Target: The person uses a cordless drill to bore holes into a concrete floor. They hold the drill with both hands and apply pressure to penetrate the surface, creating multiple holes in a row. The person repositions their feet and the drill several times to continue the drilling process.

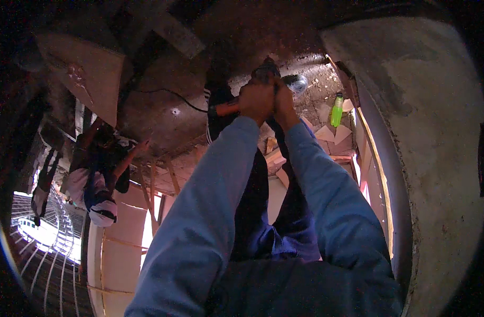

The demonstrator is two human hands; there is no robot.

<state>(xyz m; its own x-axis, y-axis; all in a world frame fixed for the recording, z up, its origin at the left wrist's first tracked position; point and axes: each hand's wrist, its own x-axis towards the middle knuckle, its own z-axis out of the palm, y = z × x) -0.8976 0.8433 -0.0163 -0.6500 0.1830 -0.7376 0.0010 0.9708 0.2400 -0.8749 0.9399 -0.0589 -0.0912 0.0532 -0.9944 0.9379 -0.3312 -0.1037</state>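
Observation:
Both my hands are closed around a corded power tool with an orange body (227,109) and a dark front end, at the upper middle. My left hand (257,99) wraps the tool just ahead of the orange part. Close beside it, my right hand (285,103) grips near the dark front. The fingers cover much of the tool, so its exact kind is hard to make out. A black cable (185,97) runs from its rear to the left. Just right of the front end is a shiny, roundish clear thing (296,83); whether it belongs to the tool I cannot tell.
A bright green bottle (337,110) stands to the right among broken flat pieces (326,134) and rubble. A large grey concrete surface (421,116) fills the right side. At left is another person in a white cap (102,214), near metal bars (49,264). A pale block (83,79) is upper left.

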